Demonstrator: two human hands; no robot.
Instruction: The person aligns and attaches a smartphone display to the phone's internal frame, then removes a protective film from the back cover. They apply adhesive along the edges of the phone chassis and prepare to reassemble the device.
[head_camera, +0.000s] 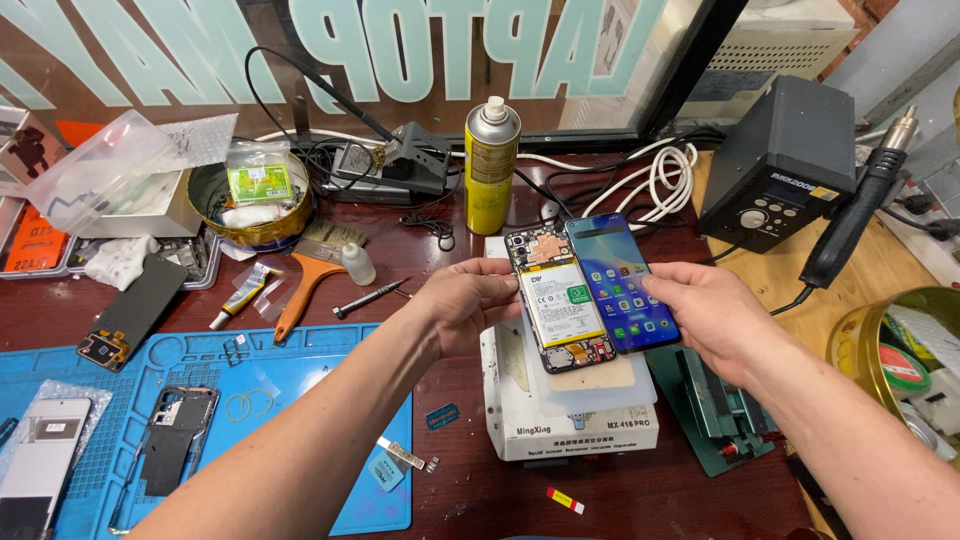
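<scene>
- Both hands grip one opened phone: the left hand (468, 300) has fingers closed on the left edge of the phone body (557, 297), and the right hand (712, 318) pinches the right edge of the lit screen panel (621, 283).
- Body and screen lie side by side, touching along their long edges, held in the air above a white machine box (570, 420) on the dark red table (480, 490).
- Long axes of both run from near the person away toward the window, leaning slightly left at the far end; the screen faces up and shows app icons, and the body shows its white battery and circuit boards.
- Whether a cable joins the two halves cannot be made out; the fingers under both parts are hidden.
- A round gold tin (205, 200) at the back left holds a small green packet and white scraps.
- A second gold tin (850, 345) at the right edge is cut off by the frame; it holds tape rolls and small bits.
- On the blue mat (300, 370) lie another stripped phone frame (178, 437) and a white phone (40, 460), partly cut off at the bottom.
- A yellow spray can (491, 165) stands upright behind the hands, and a black hot-air station (785, 165) sits at the right with its handle (850, 220) beside it.
</scene>
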